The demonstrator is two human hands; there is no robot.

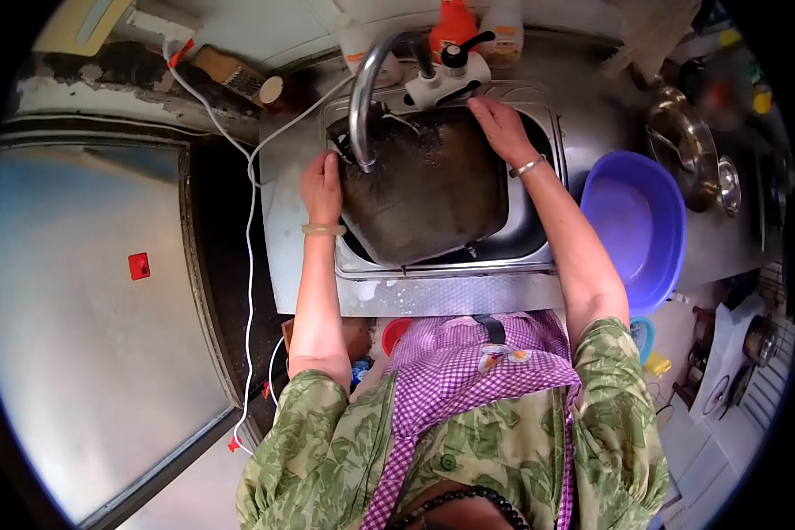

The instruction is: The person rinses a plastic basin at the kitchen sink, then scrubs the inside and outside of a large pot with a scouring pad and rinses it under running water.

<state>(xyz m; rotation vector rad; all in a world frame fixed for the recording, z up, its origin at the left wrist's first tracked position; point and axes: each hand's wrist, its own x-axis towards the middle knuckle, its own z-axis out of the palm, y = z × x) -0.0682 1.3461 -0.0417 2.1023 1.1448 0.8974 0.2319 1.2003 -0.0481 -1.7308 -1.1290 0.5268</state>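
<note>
A dark, flat, roughly square panel (433,190) lies tilted over the steel sink (534,243), below the curved faucet (362,102). Its surface looks brown and stained. My left hand (322,187) grips its left edge, with the thumb along the near side. At the upper right corner, my right hand (501,131) holds the same panel, fingers over the edge. The faucet's spout ends over the panel's upper left part. The undersides of both hands' grips are hidden.
A purple basin (623,230) stands right of the sink. Behind the faucet are an orange bottle (453,31) and pale bottles. A white cable (251,265) hangs at the left beside a large metal-like panel (88,309). Metal lids (680,146) lie at the far right.
</note>
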